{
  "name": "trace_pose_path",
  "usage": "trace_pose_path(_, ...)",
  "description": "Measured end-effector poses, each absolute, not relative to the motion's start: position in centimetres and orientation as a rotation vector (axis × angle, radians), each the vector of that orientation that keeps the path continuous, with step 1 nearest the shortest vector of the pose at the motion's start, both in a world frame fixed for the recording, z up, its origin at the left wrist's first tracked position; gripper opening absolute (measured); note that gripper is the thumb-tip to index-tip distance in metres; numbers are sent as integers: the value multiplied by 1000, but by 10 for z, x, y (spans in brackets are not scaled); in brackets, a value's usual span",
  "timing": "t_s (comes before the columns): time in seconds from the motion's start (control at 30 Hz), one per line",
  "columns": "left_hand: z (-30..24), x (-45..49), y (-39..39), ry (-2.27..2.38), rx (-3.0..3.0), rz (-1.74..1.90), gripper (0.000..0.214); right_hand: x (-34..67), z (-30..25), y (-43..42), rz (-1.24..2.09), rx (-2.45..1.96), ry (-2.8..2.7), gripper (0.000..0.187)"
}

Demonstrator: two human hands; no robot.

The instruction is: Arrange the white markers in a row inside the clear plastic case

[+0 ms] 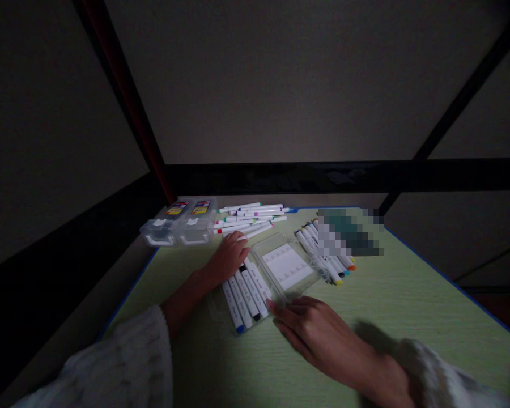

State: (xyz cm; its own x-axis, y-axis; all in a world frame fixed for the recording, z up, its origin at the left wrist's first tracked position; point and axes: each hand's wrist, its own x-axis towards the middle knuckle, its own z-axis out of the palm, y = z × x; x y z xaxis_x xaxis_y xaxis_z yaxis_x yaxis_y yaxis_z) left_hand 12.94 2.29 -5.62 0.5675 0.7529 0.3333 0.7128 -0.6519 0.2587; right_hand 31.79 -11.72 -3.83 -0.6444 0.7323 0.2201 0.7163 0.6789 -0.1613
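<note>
An open clear plastic marker case [242, 309] lies on the green mat, with several white markers [247, 294] side by side in its base. Its lid [285, 265] lies flat to the right and shows a white label. My left hand [228, 258] rests on the upper ends of those markers, fingers curled toward a loose marker at its tips. My right hand [310, 331] lies at the case's near right corner, fingertips touching its edge, fingers stretched and holding nothing.
A pile of loose white markers [250, 218] lies behind the case. Two closed clear cases [179, 226] stand at the back left. A row of markers [323, 255] sits right of the lid beside a blurred patch. The mat edge [131, 286] drops off at left.
</note>
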Motion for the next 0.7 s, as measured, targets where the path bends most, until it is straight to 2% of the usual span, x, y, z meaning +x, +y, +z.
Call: trace_pose_path(0.7,-47,125,28,1279,2232,1113,23,318,-35,-118,101,-1177,-2622,31)
